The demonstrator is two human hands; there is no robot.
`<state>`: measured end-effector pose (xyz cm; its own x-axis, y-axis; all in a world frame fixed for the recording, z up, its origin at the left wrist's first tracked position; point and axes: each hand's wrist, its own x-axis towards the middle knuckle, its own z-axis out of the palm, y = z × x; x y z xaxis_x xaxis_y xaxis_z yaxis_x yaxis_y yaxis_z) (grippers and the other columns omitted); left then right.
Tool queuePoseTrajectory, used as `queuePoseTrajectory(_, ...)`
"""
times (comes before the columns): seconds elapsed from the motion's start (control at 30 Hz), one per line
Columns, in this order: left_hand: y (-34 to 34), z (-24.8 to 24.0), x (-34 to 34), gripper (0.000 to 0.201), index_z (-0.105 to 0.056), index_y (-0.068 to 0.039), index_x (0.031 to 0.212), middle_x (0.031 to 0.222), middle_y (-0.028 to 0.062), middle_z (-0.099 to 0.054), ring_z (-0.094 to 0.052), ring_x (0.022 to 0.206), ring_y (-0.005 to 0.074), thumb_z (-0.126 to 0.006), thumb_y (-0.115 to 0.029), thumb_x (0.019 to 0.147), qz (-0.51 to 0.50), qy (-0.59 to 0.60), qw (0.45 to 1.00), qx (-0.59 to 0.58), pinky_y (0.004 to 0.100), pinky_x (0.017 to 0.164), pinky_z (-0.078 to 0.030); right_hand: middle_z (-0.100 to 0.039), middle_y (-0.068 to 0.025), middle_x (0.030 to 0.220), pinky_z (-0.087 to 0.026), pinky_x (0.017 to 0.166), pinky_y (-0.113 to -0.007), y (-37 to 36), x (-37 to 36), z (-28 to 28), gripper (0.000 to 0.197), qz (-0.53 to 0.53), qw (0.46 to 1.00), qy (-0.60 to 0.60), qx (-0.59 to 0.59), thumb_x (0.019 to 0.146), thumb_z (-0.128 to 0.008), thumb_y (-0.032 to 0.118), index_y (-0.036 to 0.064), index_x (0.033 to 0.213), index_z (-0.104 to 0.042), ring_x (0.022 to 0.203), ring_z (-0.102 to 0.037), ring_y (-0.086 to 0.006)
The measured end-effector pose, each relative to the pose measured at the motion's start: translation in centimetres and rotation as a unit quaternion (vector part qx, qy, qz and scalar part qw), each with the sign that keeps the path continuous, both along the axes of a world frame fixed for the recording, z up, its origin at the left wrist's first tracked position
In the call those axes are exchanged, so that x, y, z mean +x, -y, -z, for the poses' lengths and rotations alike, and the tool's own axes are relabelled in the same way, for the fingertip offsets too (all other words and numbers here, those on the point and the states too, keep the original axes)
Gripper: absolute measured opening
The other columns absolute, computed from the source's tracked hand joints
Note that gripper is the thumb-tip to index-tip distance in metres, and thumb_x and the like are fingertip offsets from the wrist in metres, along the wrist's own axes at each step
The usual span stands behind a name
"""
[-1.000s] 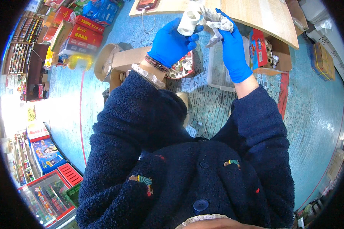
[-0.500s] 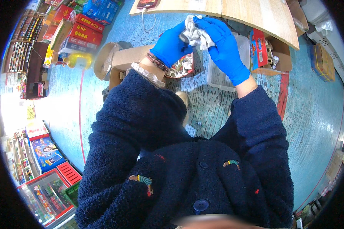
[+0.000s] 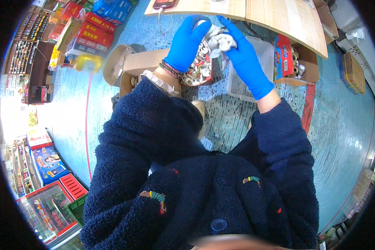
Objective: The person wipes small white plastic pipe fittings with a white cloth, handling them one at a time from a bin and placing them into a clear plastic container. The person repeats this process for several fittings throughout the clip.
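Both hands wear blue gloves and are raised over the boxes at the table's near edge. A crumpled whitish-grey cloth (image 3: 221, 41) is held in my right hand (image 3: 248, 66), its thumb and fingers around the cloth and one finger stretched upward. My left hand (image 3: 183, 48) is beside the cloth with curled fingers. A pale bit shows at its fingertips, too small to name. Below the hands is a red-rimmed container (image 3: 202, 79) holding several small white and red pieces. To its right stands a clear plastic bin (image 3: 242, 96).
A wooden table (image 3: 279, 16) lies ahead, with a phone (image 3: 164, 4) and its white cable. Cardboard boxes (image 3: 143, 60) stand at left; another open box (image 3: 308, 73) of small white pieces is at right. Stacked red packages (image 3: 96, 35) and shelves line the left side.
The hands have drawn slightly apart. My left hand has come off most of the cloth, which stays in my right hand, now a little lower. More of the red-rimmed container shows.
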<state>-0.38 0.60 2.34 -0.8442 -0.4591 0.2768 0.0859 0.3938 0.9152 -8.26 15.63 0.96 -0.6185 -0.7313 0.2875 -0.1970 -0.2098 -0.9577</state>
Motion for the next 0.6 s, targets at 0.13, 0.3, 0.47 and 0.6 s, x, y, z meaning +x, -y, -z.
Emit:
queuePoseTrajectory(0.13, -0.3, -0.7, 0.1, 0.039, -0.053, -0.005, 0.114, 0.107, 0.017, -0.058, -0.059, 0.097, 0.0286, -0.055, -0.034, 0.088, 0.003, -0.019, 0.994, -0.106, 0.0363, 0.084, -0.046, -0.054, -0.0105, 0.117, -0.039, 0.094, -0.031, -1.2, -0.2, -0.9, 0.048, -0.052, 0.975, 0.199, -0.079, 0.081, -0.047, 0.01, 0.0076, 0.13, -0.045, 0.11, -0.05, -0.0184)
queuePoseTrajectory(0.3, -1.4, -2.2, 0.4, 0.04, -0.051, -0.008, 0.117, 0.109, 0.018, -0.057, -0.058, 0.099, 0.0325, -0.057, -0.033, 0.087, 0.055, -0.079, 0.976, -0.197, 0.0371, 0.083, -0.047, -0.054, -0.0097, 0.116, -0.04, 0.094, -0.03, -2.4, 0.2, -1.6, 0.037, -0.043, 0.862, 0.493, -0.108, 0.087, -0.043, 0.014, 0.0012, 0.122, -0.047, 0.106, -0.053, -0.019)
queuePoseTrajectory(0.47, -1.8, -1.9, 0.2, 0.035, -0.051, -0.008, 0.117, 0.106, 0.0133, -0.059, -0.06, 0.092, 0.0255, -0.054, -0.03, 0.089, 0.056, -0.092, 0.988, -0.111, 0.0344, 0.077, -0.048, -0.051, -0.0112, 0.123, -0.043, 0.094, -0.034, -2.4, 0.1, -1.0, 0.044, -0.036, 0.935, 0.342, -0.085, 0.093, -0.041, 0.032, 0.0072, 0.13, -0.042, 0.11, -0.052, -0.0235)
queuePoseTrajectory(0.6, -1.3, -0.8, 0.3, 0.031, -0.052, -0.008, 0.116, 0.099, 0.0077, -0.058, -0.057, 0.084, 0.0156, -0.049, -0.027, 0.091, 0.045, 0.067, 0.988, 0.132, 0.0268, 0.069, -0.047, -0.054, -0.0092, 0.119, -0.04, 0.092, -0.034, -2.2, -0.8, -0.2, 0.055, -0.006, 0.988, -0.137, 0.076, 0.082, -0.049, 0.008, 0.023, 0.134, -0.04, 0.108, -0.052, -0.0247)
